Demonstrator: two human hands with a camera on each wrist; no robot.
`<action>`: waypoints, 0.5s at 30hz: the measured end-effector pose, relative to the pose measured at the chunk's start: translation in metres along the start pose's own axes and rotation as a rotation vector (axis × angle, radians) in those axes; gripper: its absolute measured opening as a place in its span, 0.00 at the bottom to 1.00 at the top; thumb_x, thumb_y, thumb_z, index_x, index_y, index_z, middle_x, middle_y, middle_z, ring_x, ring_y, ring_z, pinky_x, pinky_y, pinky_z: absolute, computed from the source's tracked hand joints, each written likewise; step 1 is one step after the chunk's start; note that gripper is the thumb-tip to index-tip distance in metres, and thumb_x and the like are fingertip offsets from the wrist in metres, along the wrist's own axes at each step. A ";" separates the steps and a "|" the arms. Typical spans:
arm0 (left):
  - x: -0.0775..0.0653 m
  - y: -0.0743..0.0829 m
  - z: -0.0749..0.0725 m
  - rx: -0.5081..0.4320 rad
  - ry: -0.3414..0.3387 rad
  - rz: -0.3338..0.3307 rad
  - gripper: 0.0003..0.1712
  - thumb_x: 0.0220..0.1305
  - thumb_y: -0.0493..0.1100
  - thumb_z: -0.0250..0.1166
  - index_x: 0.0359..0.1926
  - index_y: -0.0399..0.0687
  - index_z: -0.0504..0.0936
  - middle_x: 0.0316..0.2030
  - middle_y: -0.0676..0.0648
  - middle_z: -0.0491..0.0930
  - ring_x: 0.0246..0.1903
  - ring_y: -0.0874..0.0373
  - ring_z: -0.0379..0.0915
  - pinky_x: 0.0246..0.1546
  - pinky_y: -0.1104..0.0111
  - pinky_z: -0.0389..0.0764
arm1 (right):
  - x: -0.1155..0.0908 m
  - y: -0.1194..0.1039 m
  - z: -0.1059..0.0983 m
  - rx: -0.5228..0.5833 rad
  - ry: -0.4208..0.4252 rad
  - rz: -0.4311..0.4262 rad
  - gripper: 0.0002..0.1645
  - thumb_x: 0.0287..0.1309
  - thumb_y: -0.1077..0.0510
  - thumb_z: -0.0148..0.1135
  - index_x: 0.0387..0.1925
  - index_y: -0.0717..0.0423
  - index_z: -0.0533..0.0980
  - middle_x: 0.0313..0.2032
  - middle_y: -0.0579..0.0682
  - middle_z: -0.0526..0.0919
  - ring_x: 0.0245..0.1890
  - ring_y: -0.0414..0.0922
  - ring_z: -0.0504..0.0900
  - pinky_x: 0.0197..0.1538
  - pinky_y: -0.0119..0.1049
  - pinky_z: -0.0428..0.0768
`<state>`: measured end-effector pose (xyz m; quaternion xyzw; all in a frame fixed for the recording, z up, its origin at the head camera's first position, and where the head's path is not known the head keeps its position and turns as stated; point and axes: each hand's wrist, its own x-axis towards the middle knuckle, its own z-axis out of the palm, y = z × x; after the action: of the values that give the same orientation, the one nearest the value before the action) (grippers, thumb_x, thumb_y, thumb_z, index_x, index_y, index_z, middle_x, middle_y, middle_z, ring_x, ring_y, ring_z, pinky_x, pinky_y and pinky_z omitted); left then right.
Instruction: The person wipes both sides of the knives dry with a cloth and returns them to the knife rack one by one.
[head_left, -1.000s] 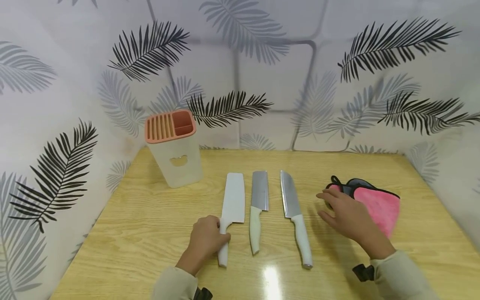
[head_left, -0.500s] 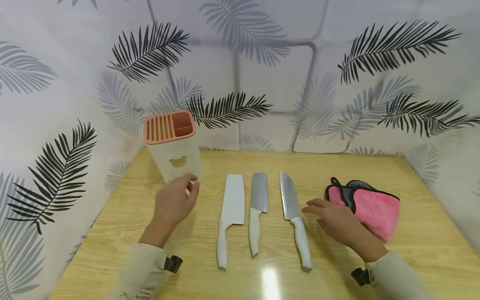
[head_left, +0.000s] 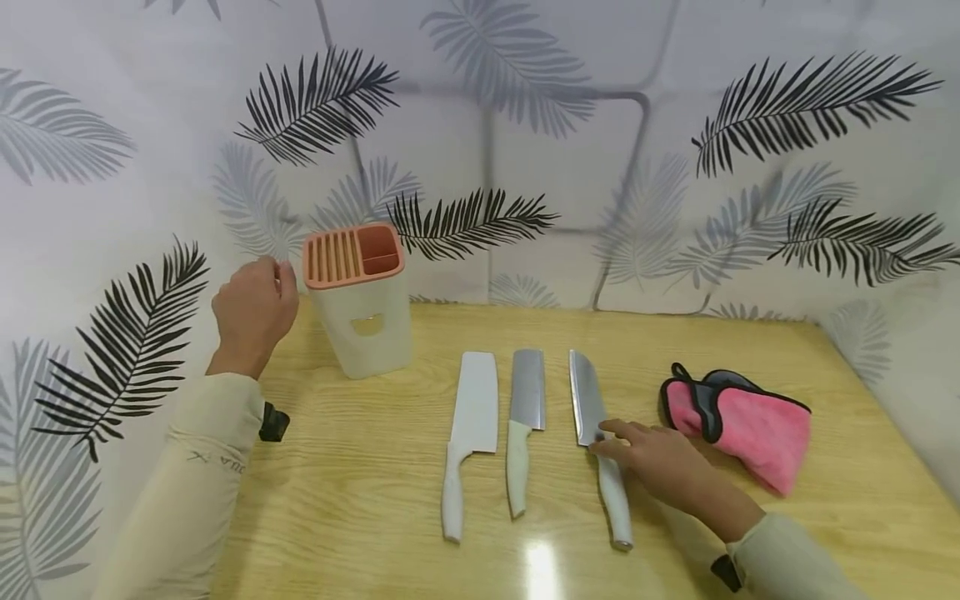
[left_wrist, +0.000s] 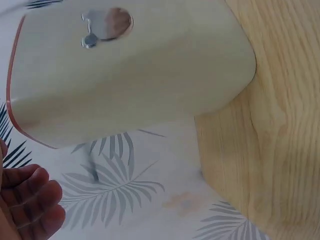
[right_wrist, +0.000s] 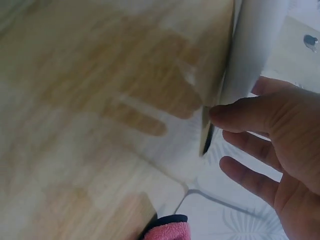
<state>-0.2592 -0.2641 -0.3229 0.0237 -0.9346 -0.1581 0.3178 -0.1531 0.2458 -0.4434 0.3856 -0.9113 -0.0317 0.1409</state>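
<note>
Beside the left side of the knife holder [head_left: 382, 350], near its orange slotted top, is my left hand [head_left: 251, 308]. In the left wrist view its loosely bent fingers [left_wrist: 42, 195] stand apart from the holder's cream wall. My right hand [head_left: 663, 467] is at the rightmost knife [head_left: 617, 508], which lies on the table with its blade pointing away. Thumb and forefinger reach over where the pale handle meets the steel blade; the other fingers are spread in the right wrist view. A cleaver [head_left: 476, 400] and a smaller knife [head_left: 518, 471] lie to its left, handles toward me.
A folded pink cloth with black edging [head_left: 757, 425] lies right of the knives. The wooden table [head_left: 360, 492] ends at a leaf-patterned backdrop [head_left: 525, 150] behind the holder and along both sides.
My left hand has left the cleaver's handle and moved up and left, past the holder's front to its left side. My right hand has moved left from the cloth to the rightmost knife.
</note>
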 end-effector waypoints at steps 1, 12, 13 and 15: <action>0.003 -0.001 0.001 0.005 -0.025 0.008 0.26 0.77 0.49 0.41 0.24 0.40 0.71 0.19 0.38 0.70 0.16 0.40 0.67 0.13 0.53 0.65 | -0.001 0.000 0.001 -0.001 0.012 -0.017 0.30 0.46 0.68 0.72 0.51 0.40 0.80 0.55 0.52 0.82 0.44 0.49 0.87 0.32 0.41 0.82; 0.020 -0.002 0.012 0.080 -0.132 0.041 0.28 0.71 0.45 0.38 0.11 0.48 0.61 0.08 0.49 0.57 0.09 0.50 0.56 0.11 0.61 0.55 | 0.000 0.002 0.010 -0.047 0.135 -0.224 0.23 0.42 0.61 0.76 0.42 0.39 0.83 0.49 0.48 0.84 0.43 0.46 0.86 0.36 0.39 0.84; 0.021 -0.003 0.013 0.084 -0.123 0.044 0.27 0.71 0.45 0.38 0.11 0.48 0.61 0.08 0.49 0.56 0.09 0.50 0.55 0.12 0.61 0.54 | 0.000 0.003 0.011 -0.053 0.144 -0.235 0.22 0.42 0.61 0.75 0.43 0.39 0.83 0.48 0.48 0.83 0.43 0.46 0.86 0.36 0.38 0.84; 0.022 -0.003 0.013 0.091 -0.123 0.057 0.27 0.70 0.45 0.39 0.11 0.49 0.60 0.08 0.49 0.56 0.09 0.51 0.55 0.12 0.61 0.54 | 0.001 0.004 0.011 -0.069 0.156 -0.245 0.23 0.43 0.60 0.74 0.45 0.40 0.82 0.49 0.48 0.83 0.43 0.46 0.85 0.35 0.38 0.84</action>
<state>-0.2845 -0.2662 -0.3207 0.0019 -0.9589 -0.1075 0.2627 -0.1596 0.2479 -0.4533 0.4901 -0.8421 -0.0500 0.2196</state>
